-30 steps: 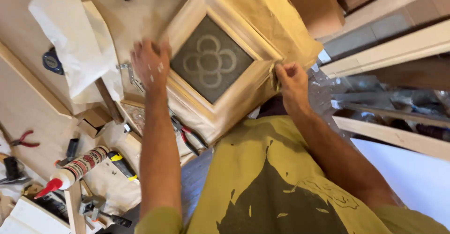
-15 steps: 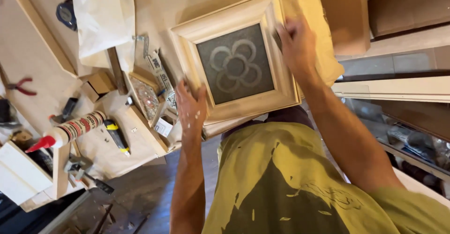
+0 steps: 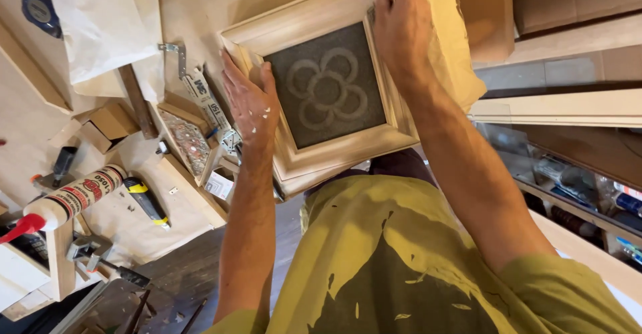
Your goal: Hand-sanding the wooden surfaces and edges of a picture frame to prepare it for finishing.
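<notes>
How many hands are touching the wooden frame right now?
2: the left hand lies flat on the frame's left side, the right hand grips its upper right edge.

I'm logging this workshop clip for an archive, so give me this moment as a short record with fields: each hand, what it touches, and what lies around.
left hand: flat on the left rail of the square pale wooden frame
right hand: gripping the frame's top right part
frame centre: dark panel with a looped flower pattern
surface: paper-covered workbench
nearby: white glue bottle with red tip, yellow-and-black utility knife, metal clamp
</notes>
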